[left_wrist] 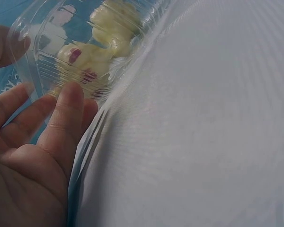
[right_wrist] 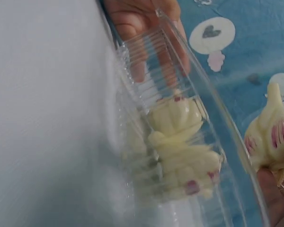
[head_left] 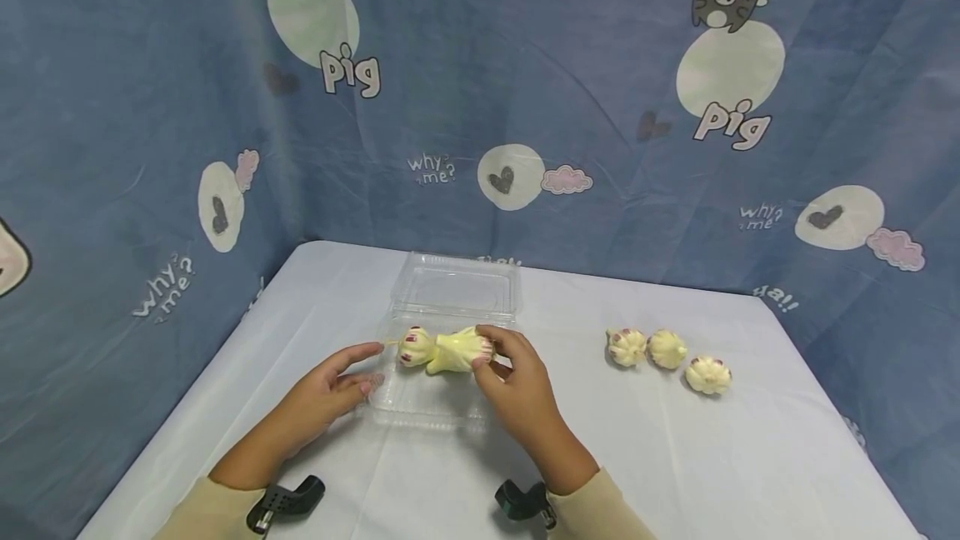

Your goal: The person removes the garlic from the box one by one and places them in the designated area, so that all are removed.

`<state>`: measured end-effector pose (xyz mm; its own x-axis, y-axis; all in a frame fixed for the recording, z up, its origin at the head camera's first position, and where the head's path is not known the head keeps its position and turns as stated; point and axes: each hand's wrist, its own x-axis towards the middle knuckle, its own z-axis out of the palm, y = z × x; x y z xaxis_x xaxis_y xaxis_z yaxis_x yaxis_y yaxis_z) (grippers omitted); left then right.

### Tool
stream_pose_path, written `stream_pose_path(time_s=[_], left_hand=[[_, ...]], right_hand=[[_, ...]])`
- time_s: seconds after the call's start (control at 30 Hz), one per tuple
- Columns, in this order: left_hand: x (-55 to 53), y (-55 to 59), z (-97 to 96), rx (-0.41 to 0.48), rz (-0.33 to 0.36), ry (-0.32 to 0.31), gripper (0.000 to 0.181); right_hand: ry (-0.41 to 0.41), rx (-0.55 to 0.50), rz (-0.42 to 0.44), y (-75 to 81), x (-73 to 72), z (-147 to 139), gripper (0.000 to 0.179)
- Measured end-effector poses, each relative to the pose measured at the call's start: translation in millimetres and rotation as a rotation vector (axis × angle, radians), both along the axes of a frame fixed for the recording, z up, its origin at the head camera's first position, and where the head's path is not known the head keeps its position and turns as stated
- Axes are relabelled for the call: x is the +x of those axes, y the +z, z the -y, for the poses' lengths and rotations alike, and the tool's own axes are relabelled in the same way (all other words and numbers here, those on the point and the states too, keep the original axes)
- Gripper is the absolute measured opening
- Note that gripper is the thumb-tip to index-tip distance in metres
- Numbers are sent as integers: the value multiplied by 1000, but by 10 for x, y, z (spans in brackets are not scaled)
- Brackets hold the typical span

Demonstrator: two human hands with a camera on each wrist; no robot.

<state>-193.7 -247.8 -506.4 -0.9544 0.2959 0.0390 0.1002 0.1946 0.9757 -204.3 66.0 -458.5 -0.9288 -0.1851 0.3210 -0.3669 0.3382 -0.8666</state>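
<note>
A clear plastic clamshell box (head_left: 427, 407) lies with its lid (head_left: 455, 283) folded back. Pale yellow garlic bulbs with purple patches, including a garlic bulb (head_left: 415, 347), lie in its base; the right wrist view shows two through the wall. My right hand (head_left: 521, 390) pinches another garlic bulb (right_wrist: 274, 132) over the box's right part. Loosely spread, my left hand (head_left: 326, 394) rests its fingertips at the box's left edge, close to the nearest bulb's stem. In the left wrist view its fingers (left_wrist: 66, 118) stand against the ribbed wall; exact contact is unclear.
Three more garlic bulbs, among them a garlic bulb (head_left: 708, 375), sit on the white tablecloth (head_left: 600, 457) to the right. A blue printed curtain (head_left: 420, 107) rises behind the table and at its left. Both wrists carry black devices.
</note>
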Motion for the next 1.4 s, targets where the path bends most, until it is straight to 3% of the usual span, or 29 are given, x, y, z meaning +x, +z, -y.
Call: stream_pose_path(time_s=[0.57,1.0,1.4], left_hand=[[-16,38,-28,-27,22,5,63],[7,-15,23,-35,6,17,65],[18,35,-13,-8,8,2,64]], right_hand=[[-236,-134,27,-125,12,-229,41],[-281,-128,89,-142,-15,-332,41],[-287,-140,101,-167,-9,-448,41]])
